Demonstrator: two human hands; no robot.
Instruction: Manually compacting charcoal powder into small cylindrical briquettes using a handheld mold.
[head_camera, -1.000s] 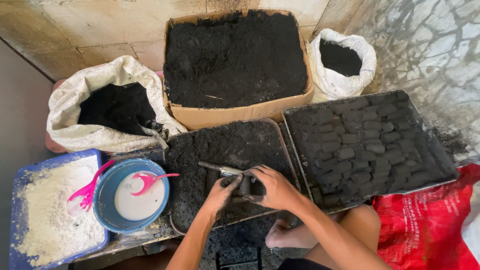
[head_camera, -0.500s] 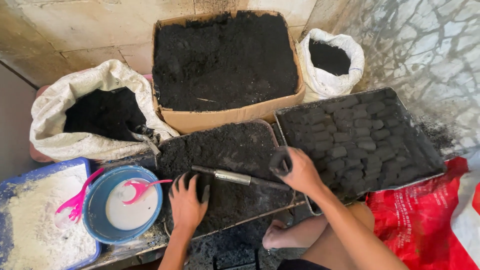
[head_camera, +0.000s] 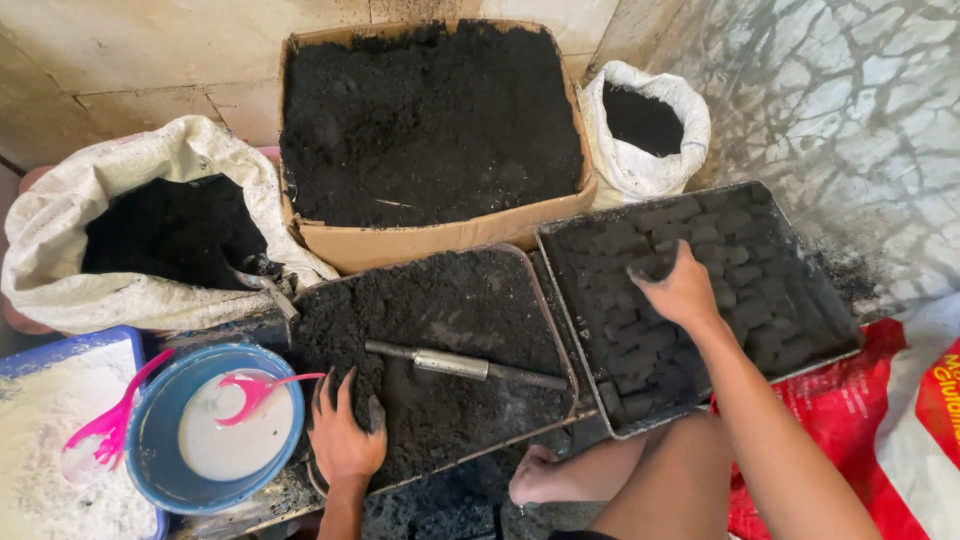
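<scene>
My left hand rests palm down, fingers spread, on the black powder in the middle tray, near its front left corner. A metal tube tool lies on that powder just right of the hand. My right hand reaches over the right tray, which is filled with rows of black briquettes. Its fingers curl around a black briquette among the rows.
A cardboard box of black powder stands behind the trays, with white sacks of powder at left and right. A blue bowl of white liquid holds a pink spoon. A blue tray of white powder sits far left. Red bag at right.
My right hand moved from the metal tool on the middle tray over to the briquette tray, carrying a briquette. The left hand let go of the tool and settled on the powder.
</scene>
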